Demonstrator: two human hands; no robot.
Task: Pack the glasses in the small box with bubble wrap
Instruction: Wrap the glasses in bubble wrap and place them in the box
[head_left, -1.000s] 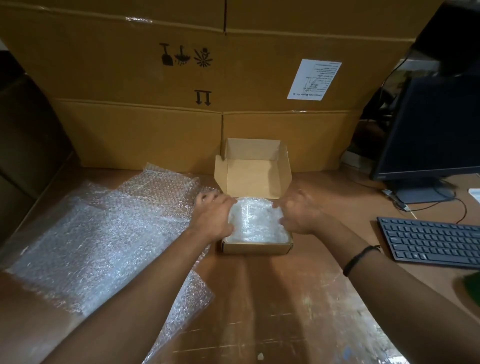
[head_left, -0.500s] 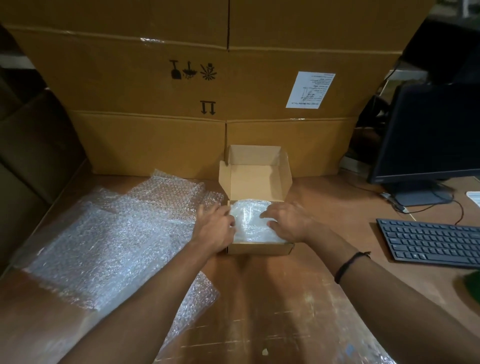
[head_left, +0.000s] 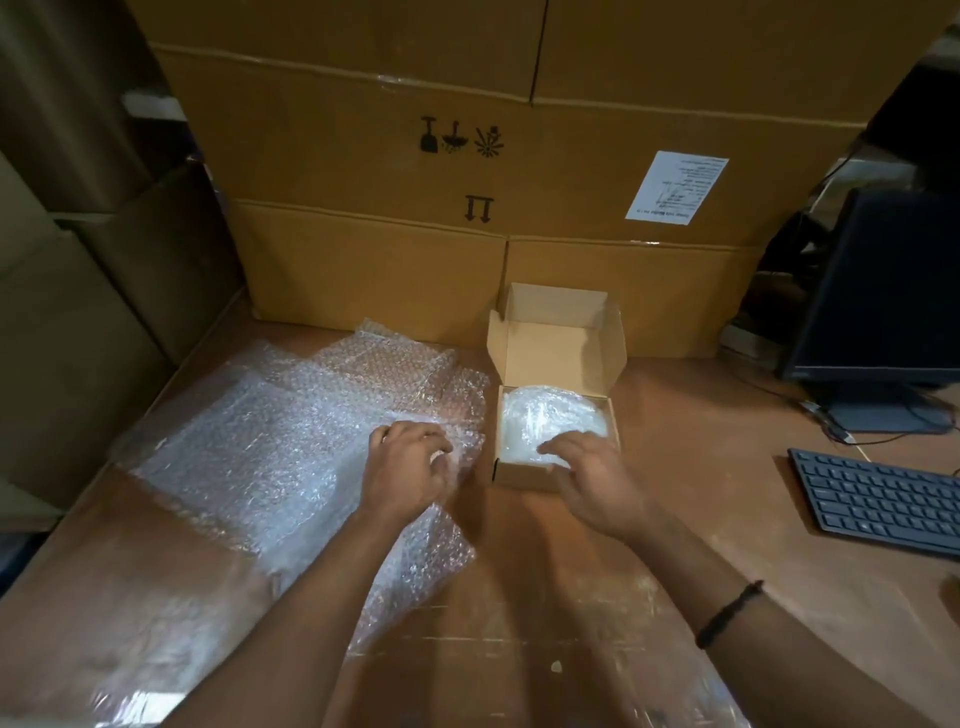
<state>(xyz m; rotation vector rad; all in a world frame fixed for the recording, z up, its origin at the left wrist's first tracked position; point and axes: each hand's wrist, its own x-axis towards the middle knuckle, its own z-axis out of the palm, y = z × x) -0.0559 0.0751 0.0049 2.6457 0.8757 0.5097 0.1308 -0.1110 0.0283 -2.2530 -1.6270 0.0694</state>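
A single wide-angle view comes from the person's head, facing forward and tilted steeply down onto the worktop (head_left: 519, 597). It sits close. Both forearms enter from the bottom edge, and the left hand (head_left: 410, 467) and right hand (head_left: 592, 478) lie near mid-frame. Stacked cartons (head_left: 467, 260) fill the top, a monitor (head_left: 893, 291) and keyboard (head_left: 878, 499) crowd the right edge, and straight lines bow outward.

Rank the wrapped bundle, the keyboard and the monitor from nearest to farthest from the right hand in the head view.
1. Wrapped bundle: in the small box, under fingers of the right hand.
2. Keyboard: on the table, to its right.
3. Monitor: farther right, behind the keyboard.
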